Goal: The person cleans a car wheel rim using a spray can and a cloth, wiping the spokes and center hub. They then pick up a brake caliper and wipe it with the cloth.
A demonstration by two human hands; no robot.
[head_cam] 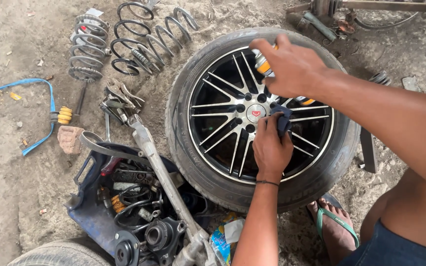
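My left hand (271, 148) pinches a soft dark cloth (283, 118) near the hub of the heavy, stiff alloy wheel (223, 106) lying flat mid-scene, my right hand (292, 66) wrapped around a light, slippery-looking spray can (262, 64), best gripped mid-body.

Both arms are bare. The left hand (271, 148) has a thin dark band at its wrist. Dark blue shorts (395, 249) fill the lower right, beside a green flip-flop (335, 221).
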